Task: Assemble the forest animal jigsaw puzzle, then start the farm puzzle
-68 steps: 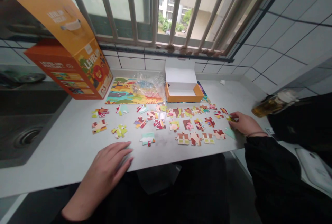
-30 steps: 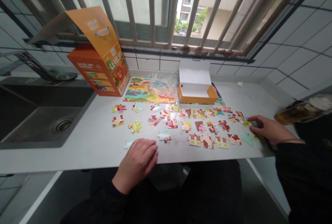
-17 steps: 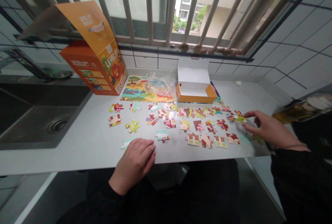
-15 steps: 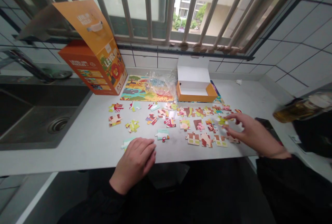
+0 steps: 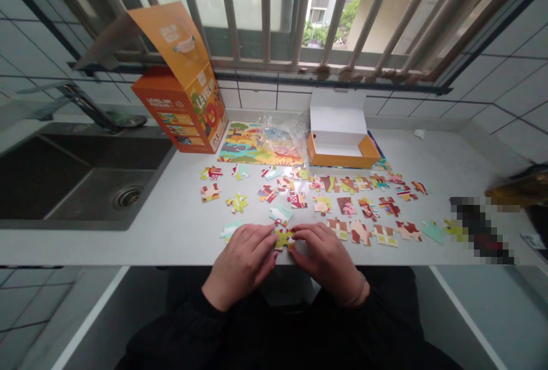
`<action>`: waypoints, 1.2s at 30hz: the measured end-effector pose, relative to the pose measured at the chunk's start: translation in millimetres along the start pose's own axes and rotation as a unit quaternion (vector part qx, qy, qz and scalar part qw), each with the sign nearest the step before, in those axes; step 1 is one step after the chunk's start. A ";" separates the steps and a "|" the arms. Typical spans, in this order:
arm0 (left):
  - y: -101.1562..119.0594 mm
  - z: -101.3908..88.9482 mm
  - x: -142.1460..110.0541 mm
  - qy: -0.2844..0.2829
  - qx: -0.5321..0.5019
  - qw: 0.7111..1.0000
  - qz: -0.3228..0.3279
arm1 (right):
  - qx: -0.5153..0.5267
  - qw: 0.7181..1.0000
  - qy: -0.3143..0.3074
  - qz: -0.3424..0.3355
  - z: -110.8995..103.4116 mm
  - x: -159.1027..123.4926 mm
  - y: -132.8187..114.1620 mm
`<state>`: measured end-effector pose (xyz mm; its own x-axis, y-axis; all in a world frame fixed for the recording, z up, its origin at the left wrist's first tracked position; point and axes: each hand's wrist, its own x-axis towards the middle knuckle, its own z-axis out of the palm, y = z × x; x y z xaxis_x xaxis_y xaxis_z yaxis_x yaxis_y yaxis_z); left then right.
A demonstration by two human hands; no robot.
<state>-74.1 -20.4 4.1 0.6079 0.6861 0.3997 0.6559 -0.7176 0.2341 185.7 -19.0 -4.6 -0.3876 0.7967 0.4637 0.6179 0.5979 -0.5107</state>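
My left hand and my right hand meet at the near edge of the white counter. Between their fingertips lies a yellow-green puzzle piece, pinched from both sides. A pale teal piece peeks out from under my left fingers. Several loose colourful puzzle pieces are spread across the counter beyond my hands, reaching to the right as far as a teal piece.
An orange puzzle box with its lid up stands at the back left. Beside it lie a picture sheet under clear plastic and a small open orange tray. A steel sink is at the left. Window bars rise behind.
My right hand carried a yellow-green piece from the far right of the counter to the near middle, where it meets my left hand. The view shifted slightly right.
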 end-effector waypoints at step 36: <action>-4.3 0.6 12.5 -0.120 0.056 0.991 -0.029 | -0.055 0.998 -0.016 0.029 0.2 -3.7 -2.6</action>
<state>-69.1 -8.6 7.6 0.6474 0.7445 0.1629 0.7304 -0.6672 0.1462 185.4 -23.6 -5.2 -0.3699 0.8326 0.4122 0.7107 0.5394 -0.4517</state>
